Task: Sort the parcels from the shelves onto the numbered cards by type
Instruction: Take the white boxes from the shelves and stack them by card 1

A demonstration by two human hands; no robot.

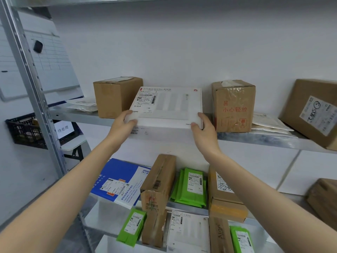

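The white box (169, 106) is flat, with a shipping label on the left part of its top. It is at the front edge of the upper shelf (264, 137), and whether its base rests there I cannot tell. The left hand (124, 125) grips its near left corner, thumb on top and fingers curled under. The right hand (203, 132) grips the near right corner the same way.

Just left of the white box stands a plain brown box (114, 96). Beyond that lie some flat white bags (83, 105). Just right of the white box is a taped brown box with red print (234, 106), then more pale bags (268, 123), then a large brown box with a scribbled label (313, 110).

Below the white box, on the next shelf down, a narrow brown box (158, 181) stands on end. A blue envelope (118, 178) lies to its left and green bags (191, 187) to its right. Far left of the white box are a whiteboard (45, 61) and a black crate (25, 130).
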